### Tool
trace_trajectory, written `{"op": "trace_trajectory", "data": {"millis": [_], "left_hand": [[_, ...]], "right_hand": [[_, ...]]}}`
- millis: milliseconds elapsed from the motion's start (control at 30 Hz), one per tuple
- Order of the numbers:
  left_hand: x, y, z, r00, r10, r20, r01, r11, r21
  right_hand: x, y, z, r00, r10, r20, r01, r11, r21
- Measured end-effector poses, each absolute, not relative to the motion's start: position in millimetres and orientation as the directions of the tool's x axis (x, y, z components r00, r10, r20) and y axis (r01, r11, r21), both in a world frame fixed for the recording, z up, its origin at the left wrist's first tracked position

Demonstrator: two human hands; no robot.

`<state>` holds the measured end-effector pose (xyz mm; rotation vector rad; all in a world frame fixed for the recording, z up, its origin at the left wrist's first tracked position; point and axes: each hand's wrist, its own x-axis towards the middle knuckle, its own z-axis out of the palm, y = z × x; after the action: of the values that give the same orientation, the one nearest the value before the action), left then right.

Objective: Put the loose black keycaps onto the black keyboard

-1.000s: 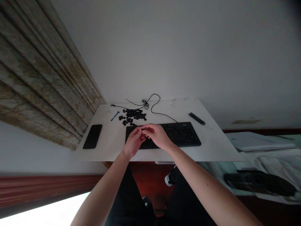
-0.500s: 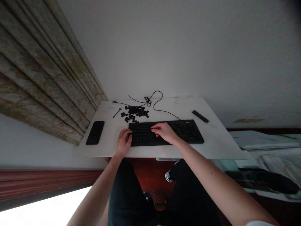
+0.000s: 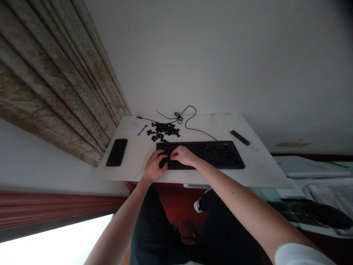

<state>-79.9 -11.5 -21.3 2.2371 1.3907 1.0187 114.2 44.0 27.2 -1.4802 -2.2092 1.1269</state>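
Note:
A black keyboard lies along the front of the white desk. My left hand rests over its left end, thumb and fingers apart. Close beside it, my right hand is closed in a pinch over the keys, left of the keyboard's middle. Whatever the pinched fingertips hold, if anything, is too small to make out. A loose heap of black keycaps sits just behind the keyboard's left part. Left of the heap lies a slim blue tool.
A black phone lies at the desk's left. The keyboard's cable loops behind it, tied in a bundle. On the right is a narrow dark strip. A curtain hangs at the left, and a wall stands behind the desk.
My right hand has moved left along the keyboard, close to my left hand. My left hand has shifted right, farther over the keys. The whole view has shifted slightly.

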Motion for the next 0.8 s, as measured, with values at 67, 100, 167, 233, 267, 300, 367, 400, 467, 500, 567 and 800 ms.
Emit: {"op": "trace_trajectory", "data": {"millis": [67,100,167,233,267,300,367,400,467,500,567,800], "left_hand": [[-80,-11,-22,0.278,0.87,0.407,0.65,-0.483,0.587],[-80,-10,-22,0.279,0.869,0.408,0.652,-0.483,0.584],[-80,-10,-23,0.279,0.869,0.409,0.655,-0.483,0.581],[-80,-10,-23,0.274,0.869,0.412,0.656,-0.482,0.581],[-80,-10,-23,0.271,0.869,0.414,0.655,-0.482,0.582],[-80,-9,-24,0.269,0.868,0.417,0.653,-0.482,0.584],[-80,-9,-24,0.265,0.868,0.42,0.651,-0.482,0.586],[-80,-9,-24,0.264,0.868,0.421,0.652,-0.482,0.586],[-80,-9,-24,0.262,0.869,0.421,0.654,-0.48,0.584],[-80,-9,-24,0.261,0.869,0.421,0.655,-0.48,0.584],[-79,-10,-23,0.261,0.869,0.42,0.656,-0.479,0.583],[-78,-10,-21,0.239,0.88,0.411,0.653,-0.459,0.603]], "right_hand": [[113,45,26,-0.449,0.869,-0.21,0.684,0.183,-0.706],[113,45,25,-0.45,0.867,-0.214,0.686,0.182,-0.704],[112,46,25,-0.452,0.864,-0.222,0.689,0.18,-0.702],[111,46,26,-0.452,0.862,-0.231,0.694,0.177,-0.698],[111,46,26,-0.45,0.861,-0.236,0.699,0.175,-0.694],[110,45,27,-0.447,0.862,-0.241,0.704,0.173,-0.688],[109,45,28,-0.436,0.864,-0.253,0.717,0.164,-0.677],[108,45,28,-0.428,0.865,-0.263,0.726,0.155,-0.67],[105,46,29,-0.408,0.865,-0.291,0.748,0.134,-0.649],[104,47,29,-0.393,0.867,-0.307,0.764,0.123,-0.633],[101,50,30,-0.356,0.873,-0.334,0.803,0.103,-0.587],[97,53,42,-0.267,0.88,-0.393,0.903,0.085,-0.421]]}}
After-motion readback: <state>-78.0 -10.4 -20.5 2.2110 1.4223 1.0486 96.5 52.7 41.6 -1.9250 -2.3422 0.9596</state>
